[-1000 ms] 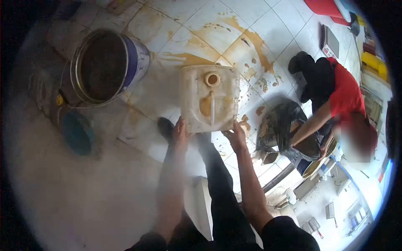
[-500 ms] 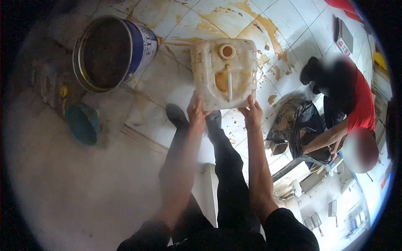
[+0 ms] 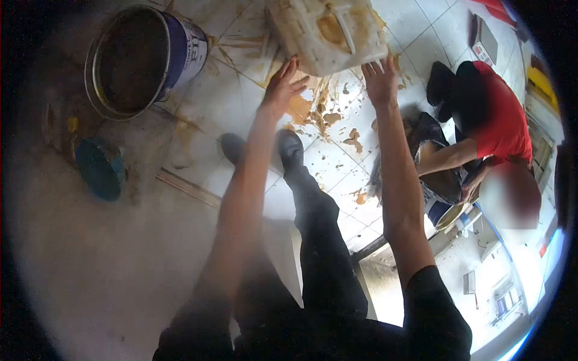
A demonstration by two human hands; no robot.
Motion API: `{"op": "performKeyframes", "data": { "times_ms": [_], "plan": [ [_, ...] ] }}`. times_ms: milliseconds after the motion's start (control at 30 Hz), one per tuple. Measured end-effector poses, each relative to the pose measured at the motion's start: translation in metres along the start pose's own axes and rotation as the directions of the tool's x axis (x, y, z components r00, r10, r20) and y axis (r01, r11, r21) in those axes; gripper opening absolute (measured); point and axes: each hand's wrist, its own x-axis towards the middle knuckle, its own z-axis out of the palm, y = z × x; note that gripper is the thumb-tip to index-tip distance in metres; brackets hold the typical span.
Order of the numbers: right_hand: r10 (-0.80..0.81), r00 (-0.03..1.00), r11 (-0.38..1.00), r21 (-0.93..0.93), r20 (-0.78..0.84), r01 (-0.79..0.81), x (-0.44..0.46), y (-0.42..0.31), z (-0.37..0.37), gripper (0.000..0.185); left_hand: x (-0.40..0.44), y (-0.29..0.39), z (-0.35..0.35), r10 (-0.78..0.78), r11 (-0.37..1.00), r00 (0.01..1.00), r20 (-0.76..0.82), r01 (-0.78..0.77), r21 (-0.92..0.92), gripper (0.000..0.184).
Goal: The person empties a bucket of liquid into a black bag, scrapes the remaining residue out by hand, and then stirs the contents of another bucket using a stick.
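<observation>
A stained, whitish plastic jerrycan (image 3: 310, 42) with a moulded handle is at the top of the view, cut off by the upper edge. My left hand (image 3: 282, 90) is at its lower left corner, fingers stretched and spread; whether a fingertip touches it I cannot tell. At the lower right corner, my right hand (image 3: 381, 85) has its fingers extended against or just beside the plastic, not wrapped round it. Brown liquid and smears (image 3: 328, 114) mark the white tiles below the jerrycan.
A large blue-and-white bucket (image 3: 186, 51) with a dark inside stands upper left, above a teal basin (image 3: 99, 168). A wooden strip (image 3: 188, 186) lies near my feet. At right, a person in a red top (image 3: 506, 126) bends over a black bag (image 3: 427, 129) and a container (image 3: 445, 213).
The jerrycan has moved up and away, tilting, partly out of view. My hands have reached forward, and the left fingers have spread from its corner. The person's black bag has shifted, showing a container beneath.
</observation>
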Motion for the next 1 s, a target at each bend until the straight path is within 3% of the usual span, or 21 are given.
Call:
{"op": "performKeyframes", "data": {
  "times_ms": [67,167,200,233,267,300,333,367,400,467,500,567,633,733,800,867,900,933,967,1000],
  "plan": [
    [0.015,0.994,0.992,-0.125,-0.111,-0.028,-0.013,-0.009,0.018,0.054,-0.013,0.02,-0.012,-0.016,0.89,0.994,0.107,-0.034,0.454,0.056],
    [0.015,0.995,0.931,-0.361,-0.095,-0.049,-0.045,-0.005,0.014,0.045,-0.054,0.044,-0.048,-0.006,0.857,1.0,0.019,-0.005,0.516,0.054],
    [-0.042,0.998,0.915,-0.403,-0.043,0.021,-0.044,0.021,-0.021,0.045,-0.054,0.044,-0.091,-0.047,0.872,0.997,-0.054,0.067,0.485,0.056],
    [-0.102,0.989,0.753,-0.658,-0.104,0.008,-0.075,0.018,-0.003,0.045,-0.071,0.058,-0.105,-0.085,0.858,0.985,-0.153,0.15,0.491,0.056],
    [-0.1,0.978,0.74,-0.671,-0.182,-0.049,-0.1,0.023,0.003,0.046,-0.083,0.065,-0.147,-0.081,0.877,0.987,-0.136,0.136,0.461,0.056],
    [-0.108,0.966,0.64,-0.76,-0.237,-0.115,-0.125,0.022,0.006,0.046,-0.112,0.085,-0.138,-0.051,0.783,0.966,-0.253,0.195,0.59,0.056],
    [-0.116,0.95,0.531,-0.826,-0.291,-0.189,-0.15,0.024,0.006,0.046,-0.119,0.094,-0.186,-0.107,0.787,0.948,-0.3,0.265,0.557,0.057],
    [-0.23,0.957,0.469,-0.882,-0.176,-0.05,-0.17,0.038,-0.017,0.046,-0.128,0.104,-0.214,-0.076,0.645,0.908,-0.411,0.36,0.675,0.054],
    [-0.338,0.94,0.382,-0.92,-0.051,0.088,-0.183,0.054,-0.047,0.047,-0.156,0.111,-0.222,0.074,0.632,0.971,-0.229,0.132,0.764,0.05],
    [-0.173,0.917,0.613,-0.768,-0.36,-0.185,-0.227,0.076,-0.086,0.047,-0.206,0.143,-0.193,-0.048,0.435,0.907,-0.418,0.396,0.809,0.053],
    [-0.155,0.889,0.643,-0.727,-0.431,-0.24,-0.25,0.078,-0.101,0.046,-0.216,0.153,-0.209,-0.063,0.365,0.888,-0.456,0.445,0.818,0.055],
    [-0.1,0.843,0.68,-0.655,-0.528,-0.33,-0.292,0.079,-0.137,0.044,-0.255,0.158,-0.148,-0.014,0.376,0.88,-0.475,0.445,0.813,0.057],
    [-0.05,0.822,0.691,-0.614,-0.568,-0.382,-0.323,0.083,-0.188,0.042,-0.258,0.158,-0.181,0.017,0.31,0.92,-0.391,0.367,0.877,0.055],
    [-0.017,0.796,0.681,-0.59,-0.605,-0.434,-0.368,0.098,-0.266,0.042,-0.228,0.146,-0.234,0.058,0.138,0.997,-0.054,0.046,0.989,0.052],
    [0.002,0.727,0.781,-0.453,-0.686,-0.43,-0.403,0.071,-0.269,0.043,-0.217,0.122,-0.185,0.043,0.232,0.991,-0.123,0.11,0.966,0.051],
    [-0.014,0.605,0.869,-0.309,-0.796,-0.387,-0.415,0.05,-0.273,0.037,-0.184,0.09,-0.125,-0.176,0.551,0.898,-0.403,0.429,0.716,0.048],
    [-0.011,0.559,0.871,-0.283,-0.829,-0.402,-0.423,0.047,-0.274,0.038,-0.177,0.077,-0.105,-0.181,0.54,0.898,-0.401,0.431,0.723,0.048],
    [-0.014,0.515,0.871,-0.263,-0.857,-0.415,-0.42,0.038,-0.282,0.039,-0.163,0.056,-0.078,-0.169,0.411,0.925,-0.341,0.381,0.828,0.046],
    [-0.033,0.51,0.862,-0.283,-0.859,-0.42,-0.422,0.036,-0.293,0.04,-0.151,0.034,-0.057,-0.17,0.272,0.945,-0.28,0.319,0.908,0.044],
    [-0.085,0.562,0.854,-0.351,-0.823,-0.385,-0.428,0.043,-0.313,0.038,-0.149,0.021,-0.035,-0.18,0.254,0.941,-0.288,0.327,0.91,0.044]
  ]
}}
